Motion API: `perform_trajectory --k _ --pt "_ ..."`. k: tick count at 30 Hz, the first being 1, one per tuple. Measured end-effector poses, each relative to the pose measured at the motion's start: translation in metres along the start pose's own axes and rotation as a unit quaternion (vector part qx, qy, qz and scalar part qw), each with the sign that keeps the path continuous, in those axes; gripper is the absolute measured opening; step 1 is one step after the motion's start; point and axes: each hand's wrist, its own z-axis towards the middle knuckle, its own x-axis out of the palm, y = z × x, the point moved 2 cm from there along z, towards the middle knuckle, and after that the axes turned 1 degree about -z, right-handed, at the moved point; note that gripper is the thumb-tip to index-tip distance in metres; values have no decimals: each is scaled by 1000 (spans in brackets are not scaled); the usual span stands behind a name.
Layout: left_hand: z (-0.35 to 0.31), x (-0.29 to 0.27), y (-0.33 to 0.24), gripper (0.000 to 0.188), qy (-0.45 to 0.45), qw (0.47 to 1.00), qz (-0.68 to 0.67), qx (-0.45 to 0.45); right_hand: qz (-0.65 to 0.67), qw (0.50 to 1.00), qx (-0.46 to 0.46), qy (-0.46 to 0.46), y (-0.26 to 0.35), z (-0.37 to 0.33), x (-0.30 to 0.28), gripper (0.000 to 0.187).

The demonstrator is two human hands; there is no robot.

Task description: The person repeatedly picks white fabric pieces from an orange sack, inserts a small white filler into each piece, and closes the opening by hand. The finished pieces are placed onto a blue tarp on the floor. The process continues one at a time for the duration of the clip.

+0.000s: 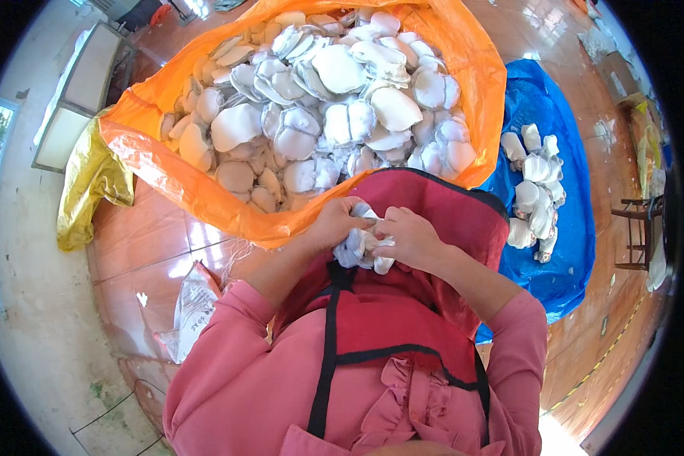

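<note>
Over my lap, both hands work on one white fluffy fabric piece [352, 249]. My left hand [337, 222] grips it from the left, and my right hand [409, 237] pinches it from the right, close to the left fingertips. Part of the piece is covered by my fingers. Just beyond my hands, a large orange plastic sack [475, 45] lies wide open, heaped with rounded white fabric pads [338, 70], some with fluffy faces. To the right, several bundled white pieces [541, 169] rest in a pile on a blue plastic sheet [577, 262].
A dark red apron [403, 323] with black edging covers my lap. Left of me stand a yellow sack [95, 182] and a white printed bag [194, 311] on the tiled floor [140, 243]. At the far right is a wooden stool [637, 232].
</note>
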Motion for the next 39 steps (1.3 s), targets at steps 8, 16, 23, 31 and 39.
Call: perform_trajectory --k 8,16,23,31,39 --pt "-8 -2 2 15 -103 993 -12 58 -83 992 -58 -72 4 7 0 30" --pt "-6 -3 -14 13 3 995 64 81 60 996 -27 -53 -11 -7 8 23" --pt "6 -22 -12 21 129 991 -10 38 99 995 -14 -22 -7 -20 20 21" --pt "3 -15 -7 19 -7 996 -80 43 170 977 101 -82 -9 -17 23 27" --pt "12 -11 15 19 -154 978 -138 32 365 915 152 -74 -19 -12 43 30"
